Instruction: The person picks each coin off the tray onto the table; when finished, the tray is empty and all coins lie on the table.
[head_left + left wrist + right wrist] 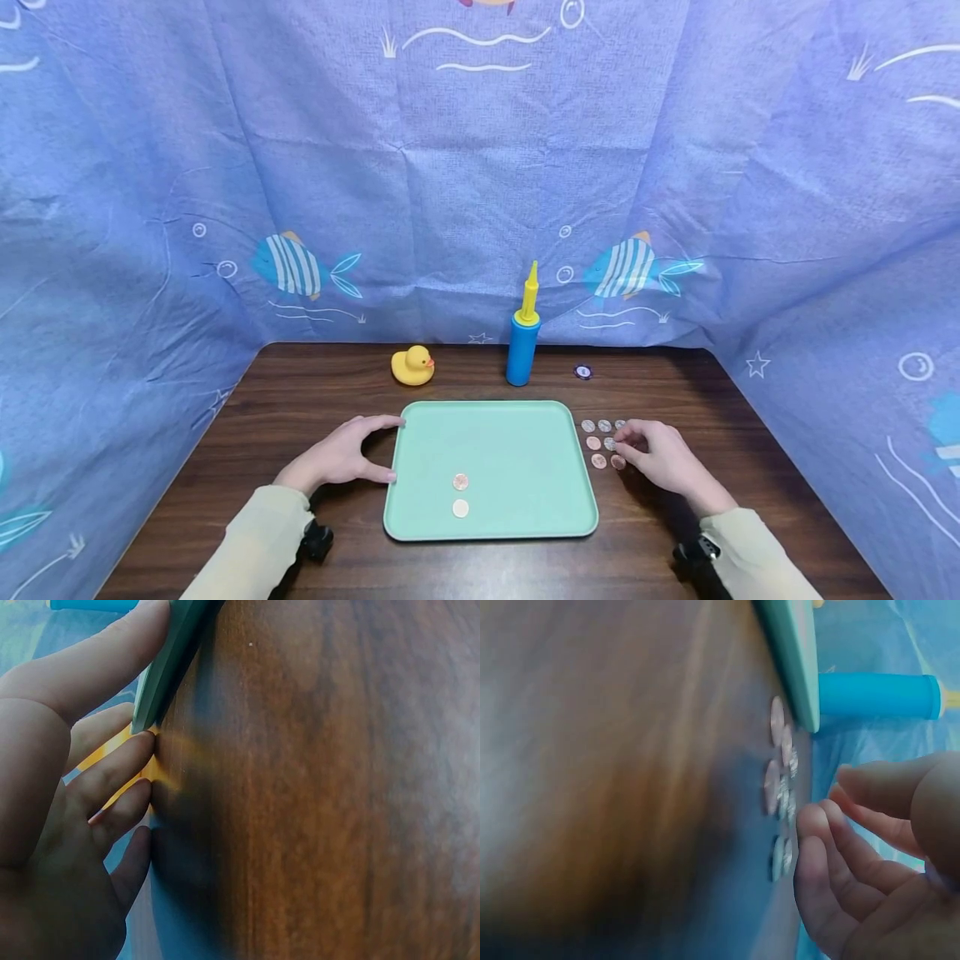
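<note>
In the head view my left hand (348,454) is beside the mint-green tray (510,421), its thumb and forefinger spread along the tray's left edge. The left wrist view shows the thumb (112,656) touching the tray rim (176,660). A copper coin (461,482) and a paler coin (461,508) lie on the tray. Right of the tray, my right hand (660,454) is over rows of silver coins (604,426) and copper coins (598,461), partly covering them. Its fingers (817,877) bend loosely, with no coin visible between them.
A yellow rubber duck (412,367), a blue hand pump (521,354) with a yellow nozzle and a dark round chip (582,372) stand or lie behind the tray. A blue fish-patterned cloth (480,208) surrounds the brown wooden table (495,575) at the back and sides.
</note>
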Demonstrator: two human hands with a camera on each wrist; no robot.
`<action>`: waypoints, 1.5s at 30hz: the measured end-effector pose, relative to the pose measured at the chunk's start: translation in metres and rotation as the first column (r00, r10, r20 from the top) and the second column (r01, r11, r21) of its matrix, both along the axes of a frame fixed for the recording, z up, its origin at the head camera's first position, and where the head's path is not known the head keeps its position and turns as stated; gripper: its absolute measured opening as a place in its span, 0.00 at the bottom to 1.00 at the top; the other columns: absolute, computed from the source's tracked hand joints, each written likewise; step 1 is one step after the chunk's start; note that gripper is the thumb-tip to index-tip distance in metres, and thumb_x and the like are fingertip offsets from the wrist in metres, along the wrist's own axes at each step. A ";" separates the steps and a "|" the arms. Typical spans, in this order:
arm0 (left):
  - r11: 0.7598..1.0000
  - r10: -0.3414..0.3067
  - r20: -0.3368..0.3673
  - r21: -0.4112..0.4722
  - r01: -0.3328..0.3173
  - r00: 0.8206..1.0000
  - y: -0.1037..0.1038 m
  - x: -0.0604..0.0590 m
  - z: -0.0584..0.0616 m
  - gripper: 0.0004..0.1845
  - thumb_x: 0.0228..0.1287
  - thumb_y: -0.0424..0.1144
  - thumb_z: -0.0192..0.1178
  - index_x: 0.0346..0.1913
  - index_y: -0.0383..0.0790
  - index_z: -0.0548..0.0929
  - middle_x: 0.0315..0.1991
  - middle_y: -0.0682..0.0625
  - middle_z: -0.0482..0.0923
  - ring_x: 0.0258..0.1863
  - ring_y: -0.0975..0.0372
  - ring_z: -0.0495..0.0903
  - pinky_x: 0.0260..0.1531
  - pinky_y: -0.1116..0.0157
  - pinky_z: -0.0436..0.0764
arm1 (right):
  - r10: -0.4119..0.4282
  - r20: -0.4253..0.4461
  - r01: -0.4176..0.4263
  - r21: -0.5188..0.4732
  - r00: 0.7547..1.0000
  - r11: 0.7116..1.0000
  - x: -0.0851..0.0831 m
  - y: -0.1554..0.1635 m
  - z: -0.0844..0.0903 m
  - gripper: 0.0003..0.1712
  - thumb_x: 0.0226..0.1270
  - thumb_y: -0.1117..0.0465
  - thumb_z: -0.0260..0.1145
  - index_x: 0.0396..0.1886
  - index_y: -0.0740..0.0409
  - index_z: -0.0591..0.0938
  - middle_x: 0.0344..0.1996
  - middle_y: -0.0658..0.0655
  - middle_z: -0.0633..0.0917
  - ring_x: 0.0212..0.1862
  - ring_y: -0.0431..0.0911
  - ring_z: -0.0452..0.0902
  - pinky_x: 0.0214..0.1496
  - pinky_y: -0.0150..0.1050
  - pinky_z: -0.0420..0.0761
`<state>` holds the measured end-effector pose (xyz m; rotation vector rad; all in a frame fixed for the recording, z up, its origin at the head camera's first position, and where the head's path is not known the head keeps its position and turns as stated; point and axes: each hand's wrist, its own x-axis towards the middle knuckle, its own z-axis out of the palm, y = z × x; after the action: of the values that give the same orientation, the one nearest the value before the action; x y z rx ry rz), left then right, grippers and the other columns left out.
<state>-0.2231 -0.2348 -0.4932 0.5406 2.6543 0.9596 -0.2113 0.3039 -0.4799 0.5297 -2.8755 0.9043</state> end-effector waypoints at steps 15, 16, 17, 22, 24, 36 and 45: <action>1.000 -0.007 0.005 -0.004 0.007 1.000 0.001 0.002 0.003 0.47 0.53 0.57 0.81 0.76 0.51 0.74 0.75 0.45 0.71 0.75 0.43 0.66 0.68 0.38 0.69 | 0.332 -0.002 -0.332 -0.036 0.943 0.943 -0.009 -0.072 0.012 0.04 0.68 0.67 0.74 0.41 0.57 0.87 0.34 0.43 0.87 0.37 0.34 0.81 0.40 0.38 0.85; 1.000 -0.008 0.004 -0.002 0.008 1.000 0.001 0.002 0.003 0.47 0.54 0.57 0.81 0.76 0.51 0.74 0.75 0.45 0.71 0.75 0.43 0.65 0.68 0.38 0.69 | 0.351 0.007 -0.350 -0.037 0.937 0.936 -0.008 -0.079 0.014 0.04 0.68 0.67 0.74 0.41 0.58 0.87 0.34 0.43 0.87 0.37 0.35 0.81 0.40 0.39 0.85; 1.000 -0.006 0.006 0.000 0.006 1.000 0.001 0.002 0.003 0.47 0.53 0.57 0.81 0.76 0.52 0.74 0.75 0.46 0.71 0.75 0.43 0.65 0.69 0.38 0.69 | 0.368 0.016 -0.367 -0.035 0.930 0.930 -0.008 -0.086 0.015 0.04 0.68 0.67 0.74 0.41 0.58 0.87 0.34 0.43 0.87 0.37 0.34 0.82 0.40 0.38 0.85; 1.000 -0.004 0.005 -0.009 0.004 1.000 0.000 0.001 0.002 0.47 0.53 0.58 0.81 0.76 0.53 0.73 0.75 0.46 0.71 0.75 0.44 0.65 0.69 0.38 0.68 | 0.446 0.067 -0.444 -0.039 0.893 0.895 -0.008 -0.119 0.019 0.05 0.68 0.67 0.73 0.42 0.58 0.87 0.35 0.46 0.88 0.37 0.34 0.82 0.39 0.36 0.85; 1.000 -0.001 0.006 -0.010 0.001 1.000 0.000 0.001 0.002 0.47 0.53 0.57 0.82 0.76 0.53 0.74 0.75 0.46 0.71 0.75 0.44 0.65 0.69 0.38 0.68 | 0.474 0.079 -0.473 -0.033 0.877 0.880 -0.008 -0.131 0.020 0.06 0.67 0.67 0.74 0.43 0.59 0.88 0.37 0.50 0.89 0.37 0.34 0.82 0.40 0.35 0.86; 1.000 -0.002 -0.008 -0.004 0.002 1.000 0.000 0.001 0.001 0.48 0.53 0.57 0.82 0.76 0.52 0.74 0.75 0.47 0.71 0.75 0.45 0.66 0.69 0.39 0.68 | 0.557 0.161 -0.577 0.125 0.815 0.807 -0.011 -0.190 0.017 0.12 0.66 0.63 0.77 0.49 0.56 0.89 0.44 0.51 0.89 0.40 0.36 0.84 0.48 0.30 0.81; 1.000 -0.008 -0.010 0.001 0.008 1.000 0.000 0.002 0.002 0.47 0.53 0.57 0.81 0.76 0.52 0.74 0.75 0.47 0.71 0.75 0.44 0.66 0.69 0.38 0.68 | 0.609 0.149 -0.627 0.163 0.779 0.762 -0.011 -0.215 0.013 0.09 0.68 0.62 0.77 0.47 0.50 0.91 0.42 0.45 0.88 0.41 0.34 0.81 0.46 0.24 0.78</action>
<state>-0.2213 -0.2353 -0.4914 0.5569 2.6586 0.9584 -0.2218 0.0892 -0.4673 1.5738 -2.9095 0.6858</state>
